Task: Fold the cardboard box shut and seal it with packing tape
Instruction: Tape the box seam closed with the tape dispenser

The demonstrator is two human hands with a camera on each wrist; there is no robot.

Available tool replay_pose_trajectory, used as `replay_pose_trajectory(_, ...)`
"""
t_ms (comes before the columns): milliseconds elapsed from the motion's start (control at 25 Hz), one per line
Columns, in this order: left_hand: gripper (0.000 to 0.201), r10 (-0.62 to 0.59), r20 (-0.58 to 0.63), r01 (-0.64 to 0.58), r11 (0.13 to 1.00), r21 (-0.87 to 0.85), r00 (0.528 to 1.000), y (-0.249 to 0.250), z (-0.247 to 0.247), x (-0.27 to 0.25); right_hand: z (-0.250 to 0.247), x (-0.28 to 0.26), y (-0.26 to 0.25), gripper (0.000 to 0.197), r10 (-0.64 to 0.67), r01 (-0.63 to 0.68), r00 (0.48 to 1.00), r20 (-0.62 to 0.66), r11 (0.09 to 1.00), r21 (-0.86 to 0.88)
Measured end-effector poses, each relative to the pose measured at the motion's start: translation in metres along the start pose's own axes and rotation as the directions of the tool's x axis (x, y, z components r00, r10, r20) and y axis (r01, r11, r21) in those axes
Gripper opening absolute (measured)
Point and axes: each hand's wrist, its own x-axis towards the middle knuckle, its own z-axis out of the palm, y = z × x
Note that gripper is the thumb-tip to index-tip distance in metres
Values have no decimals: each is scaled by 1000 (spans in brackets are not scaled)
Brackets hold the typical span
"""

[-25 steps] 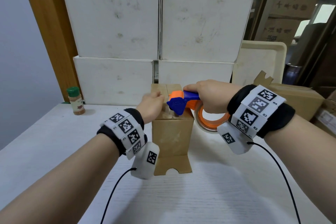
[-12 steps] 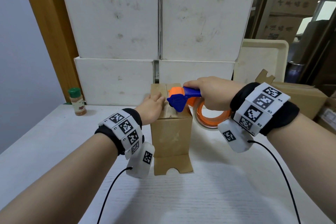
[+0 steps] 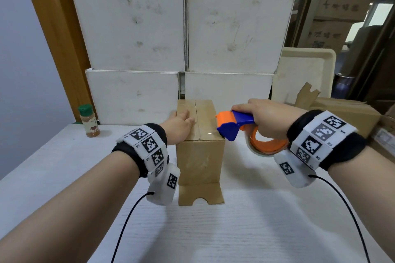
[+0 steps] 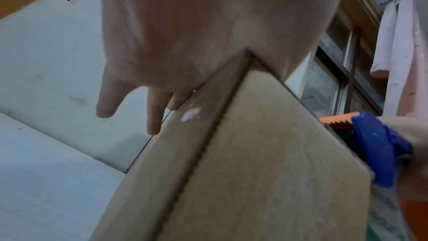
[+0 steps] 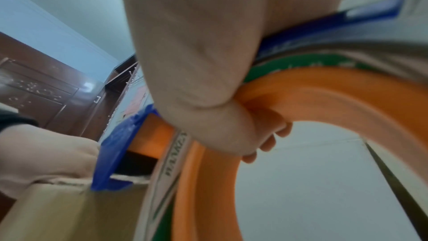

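Observation:
A small brown cardboard box (image 3: 199,160) stands upright on the white table, its top flaps folded down with a seam along the middle. My left hand (image 3: 179,127) lies flat on the left top flap, fingers straight; the left wrist view shows the palm (image 4: 185,43) on the box corner (image 4: 243,153). My right hand (image 3: 268,118) grips a blue and orange tape dispenser (image 3: 237,127) with its clear tape roll (image 3: 265,145), just right of the box's top right edge. In the right wrist view the fingers (image 5: 266,135) curl through the orange ring (image 5: 324,98).
White boxes (image 3: 183,38) are stacked behind the table. A spice jar with a green lid (image 3: 88,120) stands at the back left. Another cardboard box (image 3: 342,113) and a cream tray (image 3: 305,74) sit at the back right. Cables (image 3: 128,220) hang from both wrists.
My right hand has drawn the tape dispenser rightward off the box top to its right edge. The left hand has stayed on the left flap.

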Motion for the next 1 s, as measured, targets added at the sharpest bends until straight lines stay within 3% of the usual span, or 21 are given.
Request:
replay_pose_trajectory(400,51,29,2,-29,995,97,1000,-2,-10,-7,13,-1,-5,69,17,-15,1000,-22,997,76)
replay_pose_trajectory(640,43,-38,-49,53,931,361,998,13,-23,-7,18,2,-15,69,2,2,1000,-32,993,119)
replay_pose_trajectory(760,40,63,-116,-17,931,364,991,23,-17,-5,18,2,-19,69,-2,7,999,-37,990,141)
replay_pose_trajectory(880,36,150,-109,-104,933,343,983,21,-3,-1,20,4,-23,68,-14,24,998,-58,983,182)
replay_pose_trajectory(1000,43,135,-91,-83,898,433,987,11,2,7,22,6,-24,67,-23,39,997,-77,978,204)
